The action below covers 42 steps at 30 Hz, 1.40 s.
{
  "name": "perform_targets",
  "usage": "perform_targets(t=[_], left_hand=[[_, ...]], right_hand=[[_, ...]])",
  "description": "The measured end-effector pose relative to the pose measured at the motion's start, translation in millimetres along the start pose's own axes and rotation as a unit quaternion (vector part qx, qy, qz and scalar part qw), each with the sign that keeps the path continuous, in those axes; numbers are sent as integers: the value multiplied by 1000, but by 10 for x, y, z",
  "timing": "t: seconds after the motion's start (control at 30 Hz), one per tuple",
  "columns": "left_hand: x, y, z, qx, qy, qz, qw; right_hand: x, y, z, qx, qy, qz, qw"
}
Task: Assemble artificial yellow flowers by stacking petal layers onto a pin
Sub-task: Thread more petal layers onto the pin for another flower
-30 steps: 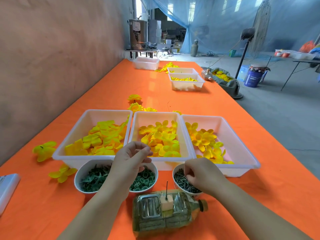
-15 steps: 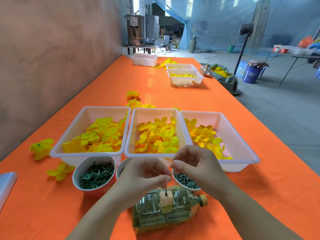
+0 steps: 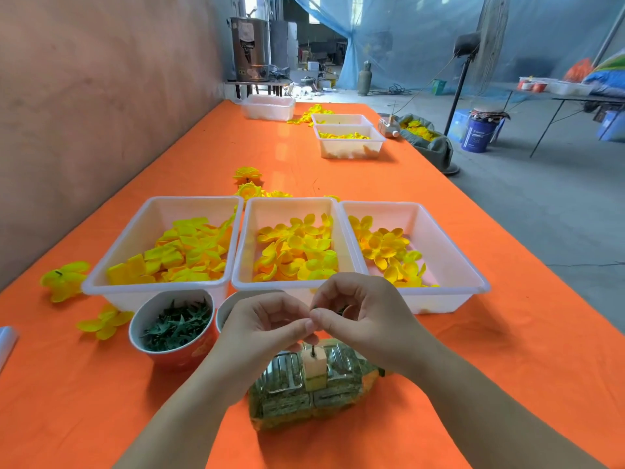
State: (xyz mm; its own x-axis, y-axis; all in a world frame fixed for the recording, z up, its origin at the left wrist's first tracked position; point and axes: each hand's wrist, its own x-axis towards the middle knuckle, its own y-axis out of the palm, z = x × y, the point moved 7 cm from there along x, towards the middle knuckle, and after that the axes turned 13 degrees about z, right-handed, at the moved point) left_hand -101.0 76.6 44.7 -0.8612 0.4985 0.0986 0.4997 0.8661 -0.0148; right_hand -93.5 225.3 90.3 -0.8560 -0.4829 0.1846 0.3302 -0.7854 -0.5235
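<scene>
- Loose yellow fabric flowers (image 3: pixel 64 278) lie on the orange tablecloth (image 3: pixel 422 367) at the near left, apart from the trays.
- The left white plastic tray (image 3: pixel 189 208) holds the broad yellow petal layers (image 3: pixel 182 252). Judged light, soft and easily creased, they are best lifted singly by an outer lobe, leaving the centre free for the pin.
- The red-sided bowl of dark green star-shaped pieces (image 3: pixel 176 324) stands just near of that tray. A second bowl (image 3: pixel 227 308) beside it is largely hidden by the left hand.
- The middle white plastic tray (image 3: pixel 287 211) holds cupped yellow petal layers (image 3: pixel 297 252). They are judged equally light and prone to clinging together.
- The left hand (image 3: pixel 267 330) has thumb and forefinger closed in a pinch, fingertips meeting those of the right hand.
- The thin dark upright pin (image 3: pixel 314 349) stands in a pale foam block (image 3: pixel 314 367) on a clear plastic bottle lying on its side (image 3: pixel 280 397), directly below the fingertips. No petal layer is on it. It is judged stiff, sharp and liable to tilt in the foam, so loads should go straight down.
- The right hand (image 3: pixel 365 319) is likewise closed in a pinch. A small dark piece (image 3: pixel 314 308) shows between the two hands' fingertips, too small to identify, and judged light and easily dropped.
- The right white plastic tray (image 3: pixel 439 252) holds the small yellow petal layers (image 3: pixel 389 248).
</scene>
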Motion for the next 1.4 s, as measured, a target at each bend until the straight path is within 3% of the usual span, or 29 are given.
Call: perform_targets(t=[0.3,0.5,0.93,1.23,1.4], left_hand=[[-16,48,91,-25,17,-3,1000],[-55,33,139,-37,3,-12,999],[-38,-8,115,50,-2,15,999],[27,24,121,35,31,-19,999],[52,32,213,25,40,10,999]], right_hand=[[-105,-8,31,-73,-3,-50,996],[-55,60,21,-92,-26,-34,995],[-128,212,-244,-125,-42,-50,990],[-42,199,-354,-67,15,26,997],[-25,196,-468,-23,64,78,995]])
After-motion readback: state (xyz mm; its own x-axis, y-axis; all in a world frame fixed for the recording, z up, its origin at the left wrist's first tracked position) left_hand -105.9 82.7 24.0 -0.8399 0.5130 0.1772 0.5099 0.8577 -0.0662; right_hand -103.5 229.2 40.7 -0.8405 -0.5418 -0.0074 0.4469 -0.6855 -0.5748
